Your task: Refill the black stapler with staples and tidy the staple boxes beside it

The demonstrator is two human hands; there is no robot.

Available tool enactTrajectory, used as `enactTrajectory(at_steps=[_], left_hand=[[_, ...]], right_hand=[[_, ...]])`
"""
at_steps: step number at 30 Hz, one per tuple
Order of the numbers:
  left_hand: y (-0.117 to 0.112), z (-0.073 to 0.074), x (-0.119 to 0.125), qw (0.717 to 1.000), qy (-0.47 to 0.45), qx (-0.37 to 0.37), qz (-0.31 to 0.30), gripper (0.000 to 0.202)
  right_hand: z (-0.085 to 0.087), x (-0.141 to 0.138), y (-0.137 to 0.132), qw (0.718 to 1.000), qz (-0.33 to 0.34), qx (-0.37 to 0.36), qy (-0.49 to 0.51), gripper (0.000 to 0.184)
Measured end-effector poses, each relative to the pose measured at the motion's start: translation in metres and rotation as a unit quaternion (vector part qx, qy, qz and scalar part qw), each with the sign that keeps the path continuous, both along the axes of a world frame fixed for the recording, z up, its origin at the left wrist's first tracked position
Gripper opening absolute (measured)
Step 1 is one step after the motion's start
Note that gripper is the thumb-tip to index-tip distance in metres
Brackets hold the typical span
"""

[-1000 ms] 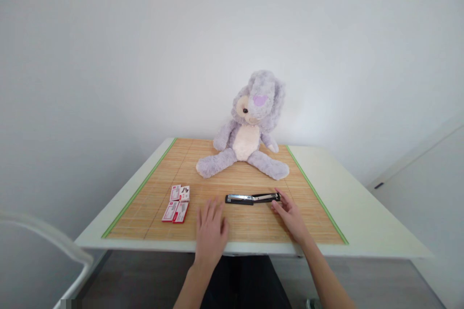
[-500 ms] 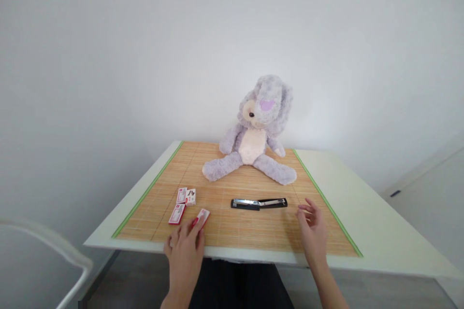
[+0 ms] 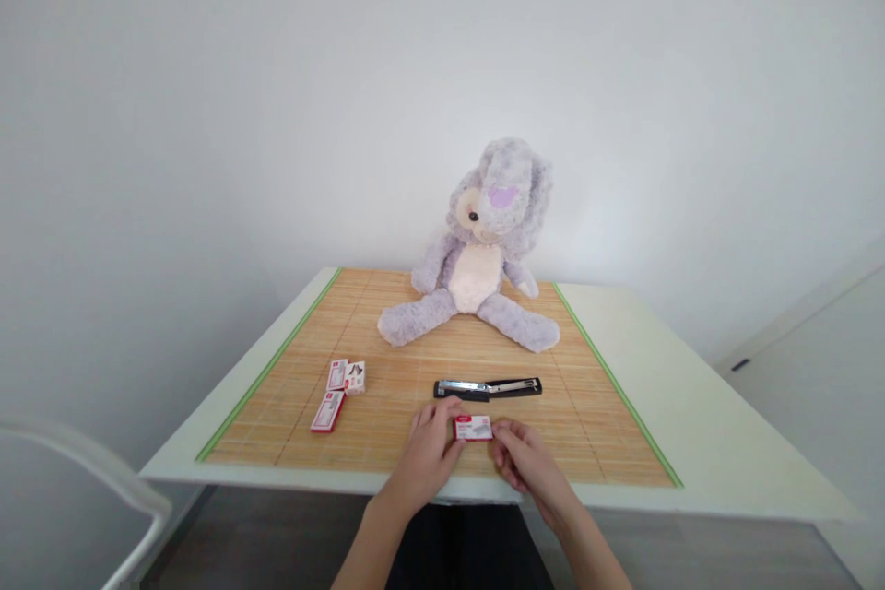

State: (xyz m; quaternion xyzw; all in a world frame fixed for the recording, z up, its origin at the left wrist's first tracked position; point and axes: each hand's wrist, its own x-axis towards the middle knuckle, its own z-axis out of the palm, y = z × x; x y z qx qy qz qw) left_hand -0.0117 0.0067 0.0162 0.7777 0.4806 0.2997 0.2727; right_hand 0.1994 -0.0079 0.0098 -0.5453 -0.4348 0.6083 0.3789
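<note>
My left hand [image 3: 427, 454] and my right hand [image 3: 526, 459] meet over the front of the bamboo mat [image 3: 387, 359], each pinching one end of a small red and white staple box [image 3: 473, 428]. Just beyond the box lies an opened black stapler [image 3: 488, 387], stretched flat with its metal rail showing. Three more staple boxes stay at the left: two side by side [image 3: 347, 376] and one nearer me [image 3: 327, 411].
A grey plush rabbit [image 3: 480, 253] sits at the back of the mat against the white wall. The white table [image 3: 698, 424] extends to the right of the mat. A white chair back [image 3: 89, 470] curves in at the lower left.
My left hand picked one staple box from the left group and carried it to the middle. My right hand left the stapler and came in to hold the box's other end.
</note>
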Motion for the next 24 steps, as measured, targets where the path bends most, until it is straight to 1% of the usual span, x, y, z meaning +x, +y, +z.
enactTrajectory(at_steps=[7,12,15,17,19,20,22,23,24], left_hand=[[0.003,0.002,0.002,1.000,-0.002,-0.011,-0.010,0.049],[0.007,-0.001,-0.012,1.000,-0.008,-0.001,-0.012,0.059],[0.010,-0.001,-0.023,1.000,0.012,0.016,-0.005,0.055],[0.011,0.001,-0.027,0.999,0.036,0.023,-0.011,0.051],[0.012,0.002,-0.026,0.998,0.052,0.025,-0.014,0.049],[0.012,0.002,-0.025,0.998,0.055,0.025,-0.012,0.046],[0.012,0.002,-0.023,0.998,0.056,0.027,-0.006,0.040],[0.013,0.002,-0.023,0.998,0.054,0.028,-0.005,0.038],[0.013,0.002,-0.024,0.998,0.052,0.029,-0.004,0.036]], right_hand=[[0.011,0.011,0.003,0.998,0.056,-0.017,-0.007,0.049],[0.014,0.022,0.007,0.997,0.075,-0.018,-0.031,0.051],[0.013,0.031,0.011,0.992,0.052,0.036,-0.108,0.050],[0.013,0.033,0.014,0.980,0.030,0.091,-0.175,0.045],[0.014,0.030,0.017,0.963,0.028,0.136,-0.230,0.040],[0.016,0.027,0.017,0.955,0.041,0.153,-0.252,0.042],[0.020,0.019,0.018,0.931,0.090,0.182,-0.302,0.054],[0.023,0.016,0.018,0.920,0.117,0.190,-0.324,0.056],[0.026,0.014,0.018,0.907,0.136,0.196,-0.347,0.053]])
